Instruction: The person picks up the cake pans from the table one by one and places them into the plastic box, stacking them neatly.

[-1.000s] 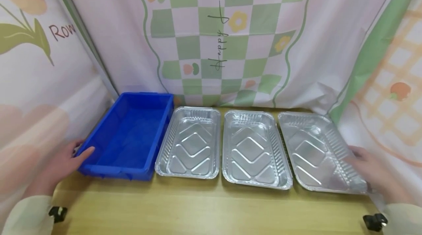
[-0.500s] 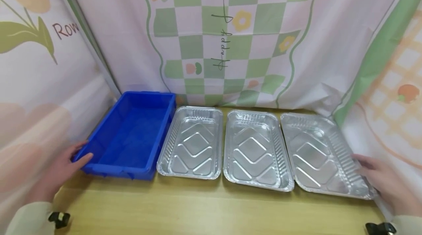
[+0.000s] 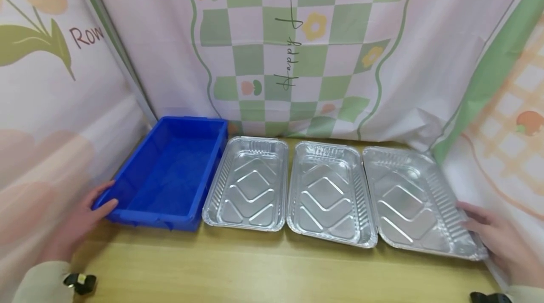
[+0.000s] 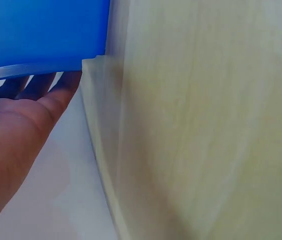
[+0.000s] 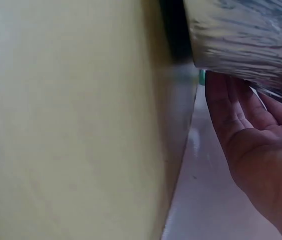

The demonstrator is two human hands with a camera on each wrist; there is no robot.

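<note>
On the left, a blue plastic bin stands on the table. My left hand grips its near left corner, thumb over the rim; in the left wrist view the fingers reach along its outer side. To its right stand three foil pans in a row: the first, the middle one and the rightmost. My right hand holds the rightmost pan by its right side near the front corner. From the right wrist, the fingers lie against the pan's crinkled outer wall. Both containers and the other pans hold nothing.
A wooden table lies under the row, its bare front strip toward me. Patterned curtains stand close behind and at both sides: the back curtain, the left curtain and the right curtain.
My right hand and the rightmost pan's near right corner have shifted right and toward me. The gap between the first two pans looks narrower. My left hand stays at the bin's corner.
</note>
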